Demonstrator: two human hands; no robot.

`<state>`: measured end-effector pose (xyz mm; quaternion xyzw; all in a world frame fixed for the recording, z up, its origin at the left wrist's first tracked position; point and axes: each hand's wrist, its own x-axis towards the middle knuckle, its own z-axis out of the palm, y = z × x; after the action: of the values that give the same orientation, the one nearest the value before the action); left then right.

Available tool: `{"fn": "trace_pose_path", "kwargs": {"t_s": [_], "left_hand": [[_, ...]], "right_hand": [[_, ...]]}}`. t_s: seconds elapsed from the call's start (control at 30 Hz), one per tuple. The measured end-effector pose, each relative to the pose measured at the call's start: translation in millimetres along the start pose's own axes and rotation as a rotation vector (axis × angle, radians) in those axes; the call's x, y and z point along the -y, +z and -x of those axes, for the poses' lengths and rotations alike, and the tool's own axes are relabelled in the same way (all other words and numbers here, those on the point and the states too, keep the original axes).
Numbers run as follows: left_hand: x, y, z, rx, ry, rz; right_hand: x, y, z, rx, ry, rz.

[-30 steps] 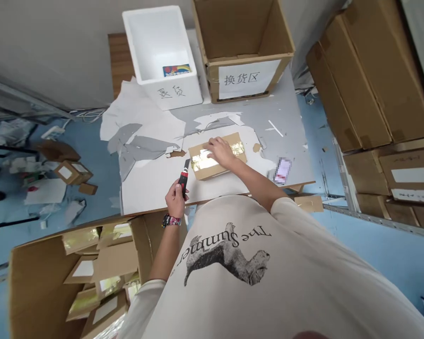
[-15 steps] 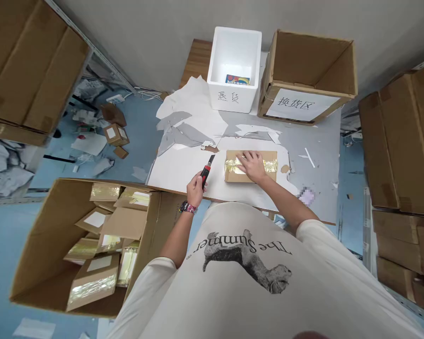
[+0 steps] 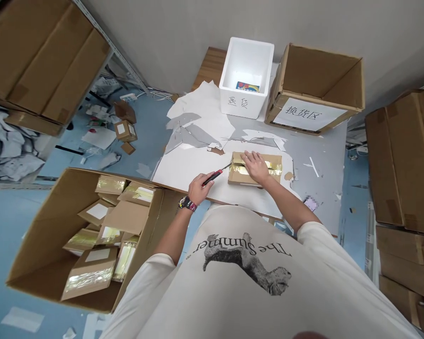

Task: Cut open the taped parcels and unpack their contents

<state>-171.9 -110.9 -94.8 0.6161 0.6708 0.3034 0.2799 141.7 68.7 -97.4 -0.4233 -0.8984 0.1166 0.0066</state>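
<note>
1. Beyond the desk's near left corner stands an open cardboard carton [image 3: 38, 249], packed with small taped parcels [image 3: 92, 278], apparently stored there within easy reach.
2. The left hand [image 3: 207, 188] is clamped around a red-and-black utility knife [image 3: 215, 176], its blade aimed right toward the work, just short of touching it.
3. A white foam box [image 3: 245, 101] sits at the desk's [image 3: 321, 188] far edge.
4. The right hand [image 3: 256, 167] lies open, fingers spread on a gold-taped cardboard parcel [image 3: 236, 176], seemingly pinning it. The parcel rests on a white board [image 3: 183, 169] near the desk's middle.
5. A labelled cardboard box [image 3: 314, 80] stands at the far right corner.
6. Stacked cartons [image 3: 399, 160] line the right.
</note>
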Motion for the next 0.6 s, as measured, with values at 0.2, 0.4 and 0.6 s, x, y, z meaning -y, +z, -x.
{"fn": "trace_pose_path", "kwargs": {"t_s": [0.2,0.4,0.6], "left_hand": [[-5,-2.2,-20,0.058,0.066,-0.168],[-10,4.1,-34,0.088,0.127,-0.226],[25,2.3,2,-0.045,-0.004,-0.136]], "right_hand": [[-10,-14,-17,-0.03,0.01,-0.041],[-1,-14,1,-0.083,-0.002,-0.075],[-15,-8,46,-0.191,0.136,-0.198]]}}
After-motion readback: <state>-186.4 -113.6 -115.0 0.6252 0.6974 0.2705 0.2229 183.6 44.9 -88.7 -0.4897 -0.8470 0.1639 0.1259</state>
